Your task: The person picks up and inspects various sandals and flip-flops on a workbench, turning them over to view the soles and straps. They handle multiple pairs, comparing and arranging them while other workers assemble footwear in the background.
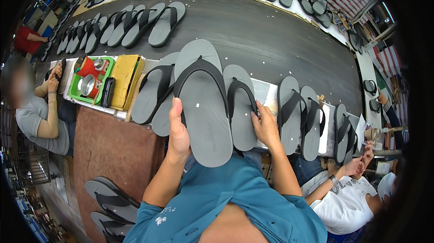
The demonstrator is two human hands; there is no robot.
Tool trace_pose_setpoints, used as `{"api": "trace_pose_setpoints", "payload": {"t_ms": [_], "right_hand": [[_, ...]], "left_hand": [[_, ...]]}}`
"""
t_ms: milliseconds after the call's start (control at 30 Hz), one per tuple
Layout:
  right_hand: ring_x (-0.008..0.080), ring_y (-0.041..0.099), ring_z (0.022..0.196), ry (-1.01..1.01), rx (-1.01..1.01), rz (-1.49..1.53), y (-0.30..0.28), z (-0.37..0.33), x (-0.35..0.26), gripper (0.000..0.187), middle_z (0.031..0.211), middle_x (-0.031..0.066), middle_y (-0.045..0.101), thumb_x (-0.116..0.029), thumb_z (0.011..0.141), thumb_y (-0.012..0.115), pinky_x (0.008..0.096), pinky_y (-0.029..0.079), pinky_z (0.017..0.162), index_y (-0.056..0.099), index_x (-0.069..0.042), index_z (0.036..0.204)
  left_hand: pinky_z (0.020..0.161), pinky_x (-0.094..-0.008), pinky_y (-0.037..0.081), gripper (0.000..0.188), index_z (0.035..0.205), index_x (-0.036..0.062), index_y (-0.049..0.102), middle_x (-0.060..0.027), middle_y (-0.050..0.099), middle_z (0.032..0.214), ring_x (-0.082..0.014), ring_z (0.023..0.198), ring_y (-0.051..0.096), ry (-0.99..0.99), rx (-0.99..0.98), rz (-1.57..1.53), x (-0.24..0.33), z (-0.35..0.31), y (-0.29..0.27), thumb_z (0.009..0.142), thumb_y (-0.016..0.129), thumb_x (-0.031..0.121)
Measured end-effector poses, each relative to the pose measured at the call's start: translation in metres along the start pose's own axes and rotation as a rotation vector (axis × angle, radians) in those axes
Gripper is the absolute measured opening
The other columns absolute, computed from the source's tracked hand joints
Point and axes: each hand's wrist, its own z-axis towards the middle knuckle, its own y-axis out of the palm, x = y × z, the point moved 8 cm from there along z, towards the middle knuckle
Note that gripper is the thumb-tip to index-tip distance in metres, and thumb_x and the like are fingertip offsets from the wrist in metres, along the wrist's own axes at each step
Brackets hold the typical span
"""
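A grey flip-flop [205,121] with a black strap is held up in front of me, its toe end pointing away. My left hand [179,132] grips its left edge, thumb upright along the side; the fingers are hidden underneath. Just right of it and partly behind it is a second grey flip-flop [242,128]. My right hand [266,124] is closed on that one's right edge, with fingertips by the strap. Behind and to the left, another pair of grey flip-flops [150,94] lies on the bench, partly covered by the one in my left hand.
A dark conveyor belt [253,30] runs across ahead, with a row of flip-flops [165,24] at its left. A green tray [72,91] of cans and a yellow box [123,80] stand left. More flip-flops [291,112] lie right. Co-workers sit on both sides; a brown-topped surface [117,148] is beside me.
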Motion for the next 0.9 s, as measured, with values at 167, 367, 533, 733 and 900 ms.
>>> {"api": "trace_pose_setpoints", "payload": {"t_ms": [167,367,533,733,900], "right_hand": [[0.0133,0.060,0.097,0.201,0.114,0.308,-0.027,0.001,0.008,0.039,0.109,0.0167,0.066,-0.017,0.099,0.051,0.0291,0.047,0.086,0.053,0.004,0.133],[0.0166,0.058,0.107,0.018,0.368,0.735,-0.065,-0.005,-0.008,0.042,0.122,0.0122,0.061,-0.021,0.102,0.049,0.0296,0.044,0.094,0.046,0.001,0.139],[0.0158,0.059,0.104,-0.100,0.375,0.722,-0.077,-0.021,-0.047,0.045,0.127,0.0149,0.051,-0.016,0.101,0.052,0.0290,0.048,0.090,0.043,0.001,0.141],[0.0200,0.062,0.098,-0.256,0.233,0.582,-0.066,-0.032,-0.102,0.065,0.123,0.0150,0.050,-0.017,0.086,0.073,0.0291,0.058,0.071,0.044,0.002,0.141],[0.0124,0.055,0.085,-0.298,0.258,0.585,-0.061,-0.035,-0.105,0.050,0.111,0.0099,0.051,-0.022,0.097,0.061,0.0229,0.048,0.068,0.048,0.002,0.139]], "left_hand": [[0.099,-0.0344,0.045,0.069,0.149,0.0017,0.023,-0.0137,0.049,0.135,-0.0197,0.120,0.052,0.004,0.052,0.177,-0.022,0.011,-0.011,0.100,0.049,0.043],[0.111,-0.0372,0.031,0.083,0.154,0.0012,0.014,-0.0217,0.036,0.147,-0.0286,0.133,0.040,-0.020,0.189,0.742,-0.072,0.033,-0.034,0.095,0.061,0.033],[0.113,-0.0380,0.029,0.070,0.154,0.0022,0.020,-0.0220,0.035,0.148,-0.0310,0.137,0.037,0.330,-0.054,0.810,-0.027,0.023,0.027,0.098,0.055,0.028],[0.109,-0.0346,0.036,0.062,0.150,-0.0025,0.025,-0.0167,0.041,0.146,-0.0215,0.131,0.044,0.218,-0.102,0.377,-0.011,0.016,0.057,0.106,0.035,0.041],[0.103,-0.0304,0.041,0.059,0.145,-0.0063,0.034,-0.0154,0.053,0.135,-0.0184,0.123,0.052,0.265,-0.087,0.228,0.002,0.013,0.045,0.106,0.036,0.038]]}}
